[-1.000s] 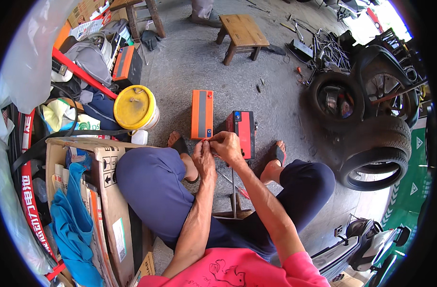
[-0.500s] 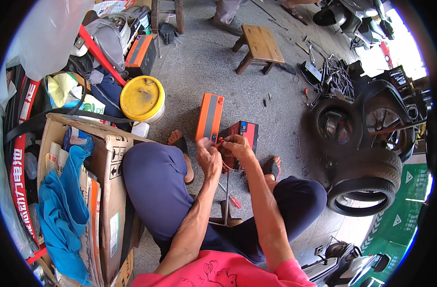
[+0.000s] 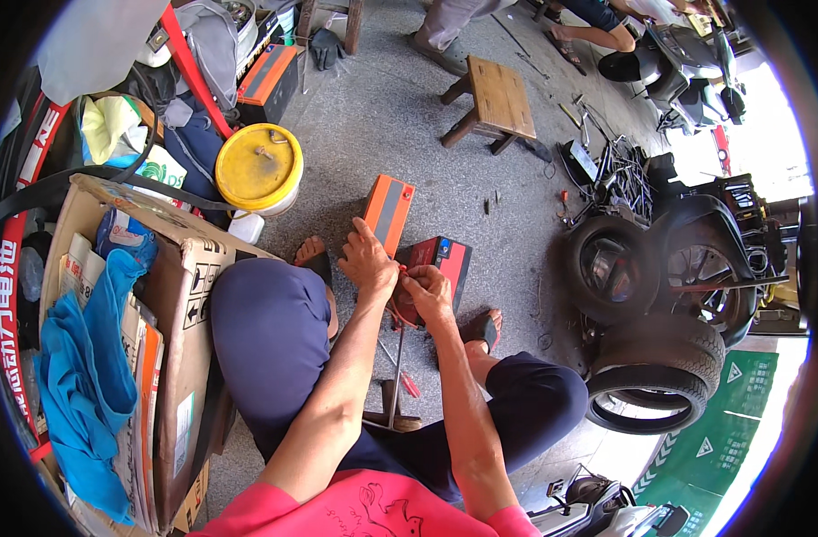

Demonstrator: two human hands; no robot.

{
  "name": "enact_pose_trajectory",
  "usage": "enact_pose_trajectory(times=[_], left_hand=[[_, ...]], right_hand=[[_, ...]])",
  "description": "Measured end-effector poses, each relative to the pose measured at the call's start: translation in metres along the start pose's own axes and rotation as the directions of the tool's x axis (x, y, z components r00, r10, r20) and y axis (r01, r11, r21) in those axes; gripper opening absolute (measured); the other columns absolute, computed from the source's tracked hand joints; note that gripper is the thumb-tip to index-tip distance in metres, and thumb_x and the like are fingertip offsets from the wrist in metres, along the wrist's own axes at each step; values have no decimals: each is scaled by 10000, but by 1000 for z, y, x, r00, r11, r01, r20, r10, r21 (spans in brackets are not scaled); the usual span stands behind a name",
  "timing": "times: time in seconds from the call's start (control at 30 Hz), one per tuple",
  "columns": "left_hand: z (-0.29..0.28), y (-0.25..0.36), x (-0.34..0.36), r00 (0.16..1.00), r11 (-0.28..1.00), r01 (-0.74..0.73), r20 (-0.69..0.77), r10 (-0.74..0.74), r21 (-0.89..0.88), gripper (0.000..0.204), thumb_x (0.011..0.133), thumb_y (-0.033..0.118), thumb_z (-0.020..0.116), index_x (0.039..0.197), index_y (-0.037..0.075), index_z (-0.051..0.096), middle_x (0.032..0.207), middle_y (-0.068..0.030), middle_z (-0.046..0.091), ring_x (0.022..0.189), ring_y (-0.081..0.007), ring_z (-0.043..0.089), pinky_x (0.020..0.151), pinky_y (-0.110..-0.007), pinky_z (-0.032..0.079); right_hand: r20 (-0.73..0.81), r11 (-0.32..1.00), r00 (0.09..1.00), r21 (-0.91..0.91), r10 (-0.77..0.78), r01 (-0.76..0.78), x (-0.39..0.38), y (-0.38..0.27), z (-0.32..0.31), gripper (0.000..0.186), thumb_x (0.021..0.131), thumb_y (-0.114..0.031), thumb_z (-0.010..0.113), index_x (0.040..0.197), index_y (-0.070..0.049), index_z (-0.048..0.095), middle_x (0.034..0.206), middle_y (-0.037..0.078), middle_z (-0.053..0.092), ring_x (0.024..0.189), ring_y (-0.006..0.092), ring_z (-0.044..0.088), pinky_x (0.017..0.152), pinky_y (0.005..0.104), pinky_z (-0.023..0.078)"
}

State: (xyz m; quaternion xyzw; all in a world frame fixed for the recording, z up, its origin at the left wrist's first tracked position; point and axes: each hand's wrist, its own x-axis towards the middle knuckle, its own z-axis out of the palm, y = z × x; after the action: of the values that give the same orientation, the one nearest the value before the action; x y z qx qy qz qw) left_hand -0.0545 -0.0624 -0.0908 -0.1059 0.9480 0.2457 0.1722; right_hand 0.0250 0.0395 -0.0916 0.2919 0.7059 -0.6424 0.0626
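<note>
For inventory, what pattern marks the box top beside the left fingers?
Box top: orange, grey stripe; head view.

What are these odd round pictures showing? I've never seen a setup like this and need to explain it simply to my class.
There is no machine here: these are a person's own bare hands. A wide fisheye camera on the person's head looks down, so straight edges bend near the rim.

On the floor between the feet stand an orange-topped battery and a red-topped battery. Farther out are a wooden stool, a yellow-lidded bucket and, on the right, some tyres.

The right hand seems to pinch a small red piece between its fingers; it is too small to identify. The left hand is close beside it, near the orange-topped battery.
</note>
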Motion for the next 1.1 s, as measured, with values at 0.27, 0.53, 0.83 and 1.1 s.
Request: enact_pose_trajectory(times=[0.27,0.53,0.83,1.1], left_hand=[[11,-7,3,999,999,-34,-38,34,2,1053,596,244,898,1414,36,267,1201,-167,526,1085,-363,582,878,-485,477],[6,-17,-11,999,999,-37,8,38,-35,903,626,188,846,1352,1,343,1167,-203,546,1097,-377,574,924,-473,467],[31,-54,-51,942,761,98,-188,-279,-641,341,891,274,652,1027,-34,597,1079,-229,606,1026,-345,572,870,-468,445],[26,-50,-45,882,867,-146,-459,-104,-476,289,840,103,628,1117,24,600,1139,-194,588,1054,-364,544,930,-469,419]], right_hand=[[-40,995,999,97,28,-24,1,3,3,175,861,-29,694,1011,50,649,869,107,729,725,134,684,591,267,574],[123,999,992,33,37,-41,5,24,0,168,844,-9,675,1005,38,687,839,69,729,711,105,660,609,247,516],[10,965,992,-232,-123,122,11,4,16,193,780,-74,701,960,-28,755,850,124,748,772,176,720,709,316,554],[20,964,988,-220,-150,151,16,11,20,165,835,-22,684,985,39,717,770,50,701,632,77,602,561,239,492]])
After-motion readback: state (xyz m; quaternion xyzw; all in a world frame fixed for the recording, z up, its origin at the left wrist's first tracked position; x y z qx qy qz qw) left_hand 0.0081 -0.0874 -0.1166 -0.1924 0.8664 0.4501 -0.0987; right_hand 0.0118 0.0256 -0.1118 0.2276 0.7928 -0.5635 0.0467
